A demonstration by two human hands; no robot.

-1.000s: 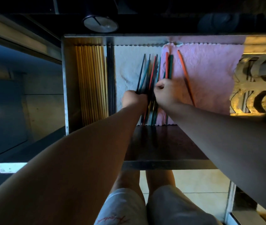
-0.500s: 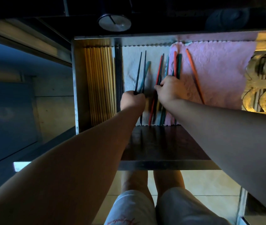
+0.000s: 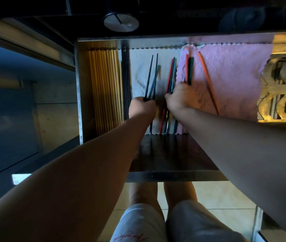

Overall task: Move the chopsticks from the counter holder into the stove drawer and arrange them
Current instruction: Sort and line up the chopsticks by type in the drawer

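The steel drawer (image 3: 79,88) stands pulled out below the stove. My left hand (image 3: 141,108) is shut on a few dark and teal chopsticks (image 3: 152,79), tips pointing away over the white cloth (image 3: 138,70). To its right, my right hand (image 3: 179,97) presses down on a bundle of red, teal and dark chopsticks (image 3: 171,74) at the seam of the white and pink cloths. A red and a dark green stick (image 3: 189,69) lie just past its fingers. One orange chopstick (image 3: 207,81) lies alone and slanted on the pink cloth (image 3: 235,75).
Several bamboo chopsticks (image 3: 103,88) are lined up against the drawer's left wall, with dark ones (image 3: 125,81) beside them. A stove knob (image 3: 120,22) sits above the drawer. A perforated metal rack (image 3: 282,91) fills the right end. My legs stand below the drawer front (image 3: 173,177).
My left hand has drawn a few dark and teal chopsticks leftward, away from the bundle. My right hand stays on the remaining bundle. The view has shifted slightly.
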